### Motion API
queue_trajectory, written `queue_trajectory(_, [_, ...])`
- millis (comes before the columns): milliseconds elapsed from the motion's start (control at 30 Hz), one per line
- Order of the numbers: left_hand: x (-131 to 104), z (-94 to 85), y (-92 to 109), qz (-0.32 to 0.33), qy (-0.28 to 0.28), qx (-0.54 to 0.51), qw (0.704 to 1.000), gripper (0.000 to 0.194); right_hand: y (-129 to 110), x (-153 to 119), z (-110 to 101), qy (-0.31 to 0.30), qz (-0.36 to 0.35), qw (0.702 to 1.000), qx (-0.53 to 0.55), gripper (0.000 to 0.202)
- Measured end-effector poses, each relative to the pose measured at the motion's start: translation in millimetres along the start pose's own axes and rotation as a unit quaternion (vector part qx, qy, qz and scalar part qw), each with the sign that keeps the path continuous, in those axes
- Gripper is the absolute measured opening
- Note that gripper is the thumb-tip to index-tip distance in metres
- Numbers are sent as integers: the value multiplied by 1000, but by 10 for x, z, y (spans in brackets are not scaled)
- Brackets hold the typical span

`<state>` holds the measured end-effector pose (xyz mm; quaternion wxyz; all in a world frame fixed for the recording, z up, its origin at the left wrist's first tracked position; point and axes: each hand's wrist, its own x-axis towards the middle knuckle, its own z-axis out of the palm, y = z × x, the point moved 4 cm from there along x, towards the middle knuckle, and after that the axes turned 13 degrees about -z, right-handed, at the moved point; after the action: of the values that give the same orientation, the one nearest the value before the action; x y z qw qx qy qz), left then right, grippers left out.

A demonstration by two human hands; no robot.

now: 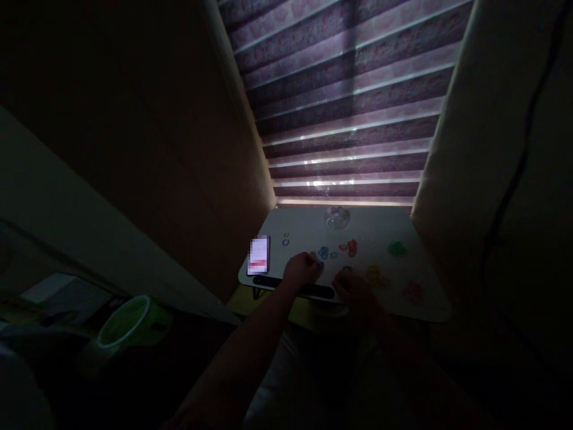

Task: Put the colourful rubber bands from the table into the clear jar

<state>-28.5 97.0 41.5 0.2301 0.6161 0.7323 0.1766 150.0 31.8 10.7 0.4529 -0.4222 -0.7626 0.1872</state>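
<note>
My left hand point(302, 269) rests over the front of a white lap table point(308, 227), its fingers drawn together. A small dark purple-blue band point(320, 264) shows at its fingertips; whether they grip it is unclear. Curled in shadow, my right hand point(353, 286) is just to the right, with a dark bluish bit point(347, 269) at its fingers. Beyond the hands lie blue bands point(323, 252) and orange-red bands point(352, 248). Yellow bands point(376, 275), pink bands point(413, 292) and green bands point(397, 248) form separate piles on the right.
A clear bowl point(336, 218) stands at the table's back edge. On the left are a lit phone point(258, 255) and two loose bands point(286, 242). A dark slot point(317, 291) runs along the front. Behind is a pleated blind point(344, 119); a green basket point(134, 322) sits lower left.
</note>
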Motion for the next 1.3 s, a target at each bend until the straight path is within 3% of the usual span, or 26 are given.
queue_trajectory(267, [100,-98,-40,1,-4,24,1000,25,26,-3,11,6,1,1000,8,20])
queue_trajectory(500, [237,-322,-189,14,8,84,996,18,58,-14,36,-4,-3,1000,4,22])
queue_trajectory(733, [364,-520,-203,31,24,148,988,30,36,-19,20,-2,4,1000,10,24])
queue_trajectory(833, [435,-512,-188,53,26,179,982,36,46,-26,24,-7,8,1000,13,23])
queue_trajectory(1033, [566,-433,-191,57,19,220,974,28,52,-15,22,-8,10,1000,13,24])
queue_trajectory(1300, [599,-433,-193,62,17,198,978,23,-5,6,-4,-4,3,1000,3,20])
